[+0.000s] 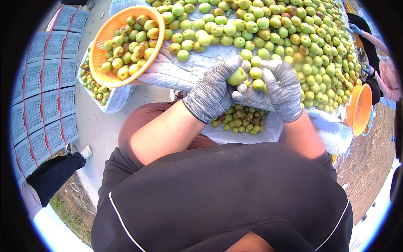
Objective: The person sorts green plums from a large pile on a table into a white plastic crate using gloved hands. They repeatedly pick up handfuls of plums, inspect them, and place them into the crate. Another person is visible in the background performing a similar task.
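My left hand (212, 92), in a grey knit glove, is closed around a green jujube (236, 77), pinching it between thumb and fingers. Facing it, my gloved right hand (284, 90) is curled, its fingers reaching left under a few fruits. One green jujube (258, 85) lies between its thumb and fingers; how many it holds is partly hidden. Beyond both hands spreads a large pile of green jujubes (321, 54), some with brown patches, on a pale quilted cloth (174, 71). Below my hands, more small browned jujubes (239, 119) lie in a plastic-lined container.
An orange basket (95, 63) of browned jujubes leans at the left, above a lined crate (111, 104) of fruit. Another orange basket (362, 107) stands at the right. Stacked crates (50, 75) line the far left. Another person's sleeve (380, 44) shows at the right edge.
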### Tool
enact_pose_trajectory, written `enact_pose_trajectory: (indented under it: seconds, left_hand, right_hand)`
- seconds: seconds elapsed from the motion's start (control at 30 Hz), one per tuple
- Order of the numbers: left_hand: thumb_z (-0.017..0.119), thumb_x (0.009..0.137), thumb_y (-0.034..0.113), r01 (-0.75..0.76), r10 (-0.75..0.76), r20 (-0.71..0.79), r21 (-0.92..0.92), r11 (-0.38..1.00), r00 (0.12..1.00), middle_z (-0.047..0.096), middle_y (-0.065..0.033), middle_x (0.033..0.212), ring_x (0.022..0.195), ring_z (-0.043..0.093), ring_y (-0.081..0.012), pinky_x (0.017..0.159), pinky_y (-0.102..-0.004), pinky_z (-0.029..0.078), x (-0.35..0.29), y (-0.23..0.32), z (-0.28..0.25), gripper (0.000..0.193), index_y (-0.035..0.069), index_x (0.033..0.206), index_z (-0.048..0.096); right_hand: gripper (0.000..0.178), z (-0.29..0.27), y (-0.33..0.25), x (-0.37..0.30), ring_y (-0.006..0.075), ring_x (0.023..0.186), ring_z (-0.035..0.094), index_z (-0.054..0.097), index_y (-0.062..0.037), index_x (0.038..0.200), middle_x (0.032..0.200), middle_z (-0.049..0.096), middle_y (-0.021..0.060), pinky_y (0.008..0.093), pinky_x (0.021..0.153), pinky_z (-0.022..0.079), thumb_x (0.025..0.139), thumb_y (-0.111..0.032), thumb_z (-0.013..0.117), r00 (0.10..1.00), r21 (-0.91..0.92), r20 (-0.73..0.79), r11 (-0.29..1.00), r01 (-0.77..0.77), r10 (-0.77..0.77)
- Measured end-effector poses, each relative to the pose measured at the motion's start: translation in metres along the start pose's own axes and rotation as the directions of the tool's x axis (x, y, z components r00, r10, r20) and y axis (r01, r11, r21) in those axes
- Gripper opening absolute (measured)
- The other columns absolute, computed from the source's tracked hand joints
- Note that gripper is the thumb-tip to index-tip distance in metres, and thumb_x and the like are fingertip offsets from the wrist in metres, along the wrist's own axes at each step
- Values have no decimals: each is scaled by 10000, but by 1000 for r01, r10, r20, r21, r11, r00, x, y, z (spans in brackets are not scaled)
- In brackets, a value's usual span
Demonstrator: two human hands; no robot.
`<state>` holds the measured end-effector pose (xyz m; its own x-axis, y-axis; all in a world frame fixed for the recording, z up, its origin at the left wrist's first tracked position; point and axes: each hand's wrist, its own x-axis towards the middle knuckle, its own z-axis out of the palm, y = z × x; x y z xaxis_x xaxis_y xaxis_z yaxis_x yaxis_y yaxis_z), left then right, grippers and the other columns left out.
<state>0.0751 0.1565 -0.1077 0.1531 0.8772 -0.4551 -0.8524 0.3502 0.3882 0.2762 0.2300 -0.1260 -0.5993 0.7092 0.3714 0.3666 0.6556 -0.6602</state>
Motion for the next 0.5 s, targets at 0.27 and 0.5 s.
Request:
enact_pose_trajectory:
  seconds: [0.27, 0.5]
  left_hand:
    - [847, 847, 220, -51, 858, 56, 998, -35, 511, 674, -129, 1038, 920, 694, -208, 810, -345, 583, -41, 135, -58, 448, 7, 1167, 615]
    - [714, 917, 387, 590, 848, -254, 803, -84, 465, 688, -210, 1259, 1162, 673, -338, 1031, -430, 508, -52, 175, -116, 514, 90, 1329, 638]
  right_hand:
    - [165, -15, 20, -9, 230, 1048, 652, 689, 15, 1116, 1119, 688, 115, 359, 969, 515, 965, 5, 623, 975, 54, -26, 975, -217, 219]
    - [245, -21, 52, -22, 310, 1049, 656, 705, -48, 1153, 1122, 695, 133, 417, 963, 510, 913, -95, 699, 995, -213, -50, 972, -100, 91]
